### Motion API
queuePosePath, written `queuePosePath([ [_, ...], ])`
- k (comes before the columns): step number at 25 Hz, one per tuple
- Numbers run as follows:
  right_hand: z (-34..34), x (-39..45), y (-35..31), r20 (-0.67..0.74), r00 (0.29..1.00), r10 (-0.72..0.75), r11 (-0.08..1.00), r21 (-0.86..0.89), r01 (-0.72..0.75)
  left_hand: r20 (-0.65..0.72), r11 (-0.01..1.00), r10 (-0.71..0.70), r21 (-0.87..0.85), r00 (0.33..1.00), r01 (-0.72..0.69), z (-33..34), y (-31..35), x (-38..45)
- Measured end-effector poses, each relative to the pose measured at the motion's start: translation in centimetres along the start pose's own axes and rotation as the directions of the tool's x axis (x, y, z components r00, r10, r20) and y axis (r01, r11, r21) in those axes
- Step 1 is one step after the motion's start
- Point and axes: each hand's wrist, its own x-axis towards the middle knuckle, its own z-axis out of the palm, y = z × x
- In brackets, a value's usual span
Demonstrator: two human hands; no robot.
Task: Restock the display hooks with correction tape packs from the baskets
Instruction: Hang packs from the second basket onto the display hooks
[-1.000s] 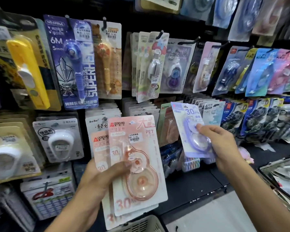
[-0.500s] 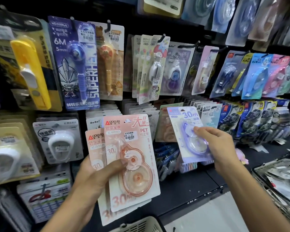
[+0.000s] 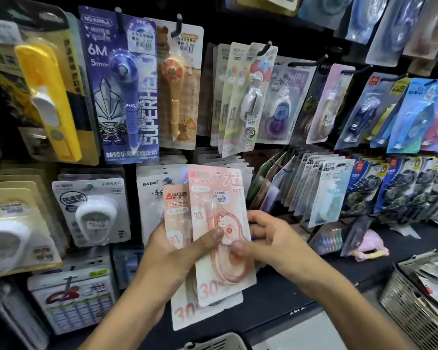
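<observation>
Left hand [image 3: 177, 256] gripped the fan of pale pink carded correction tape packs [image 3: 220, 238], long axis upright, thumb across the front blister. Right hand [image 3: 271, 238], nearer, pinched the front pack's right edge; the hook row hung just above.

Black display wall [image 3: 301, 31] with dark metal hooks [image 3: 266, 50], carded correction tape packs hanging in rows. Below, black shelf ledge [image 3: 283, 291]. Pink soft plush item [image 3: 369, 246] lies on it at right. Grey wire basket [image 3: 415, 306] at its right end.
</observation>
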Motion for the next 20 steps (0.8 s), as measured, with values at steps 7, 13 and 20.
queuePosePath([
  [7,-8.2,-1.8,0.1,-0.357,0.934,-0.019,0.935,0.324,0.143,-0.024,1.000,-0.019,0.020,1.000,0.020,-1.3,0.0,0.4],
  [13,-10.6,-3.1,1.7,-0.604,0.793,0.082,0.973,0.222,0.069,-0.054,1.000,-0.024,-0.011,0.998,0.023,-1.3,-0.3,0.7],
  [20,-10.3,-2.4,2.2,-0.599,0.795,0.101,0.973,0.226,0.046,-0.062,1.000,-0.024,-0.007,0.998,0.024,-1.3,-0.6,0.5],
])
